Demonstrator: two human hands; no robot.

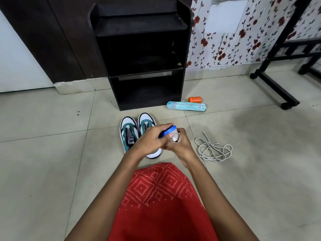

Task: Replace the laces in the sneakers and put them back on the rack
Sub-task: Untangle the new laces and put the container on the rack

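Gripping a small blue-lidded jar (171,134) over the laceless teal-and-white sneakers (128,134) on the floor (52,153) before the black wooden rack (184,49): left hand (149,141) fingers clamped on the lid, right hand (181,145) round the body. Not lacing yet, probably; next needs hands freed for the loose beige laces (213,149).

Tiled floor (52,153), sneakers (132,134), laces (213,150), rack (144,54), bottle (186,106)

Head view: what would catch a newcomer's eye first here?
The two hands meet mid-frame: the left hand grips the blue lid of a small jar that the right hand holds, just over a pair of white and teal sneakers on the floor tiles. Behind them stands a black rack, and a loose heap of pale laces lies on the floor to the right.
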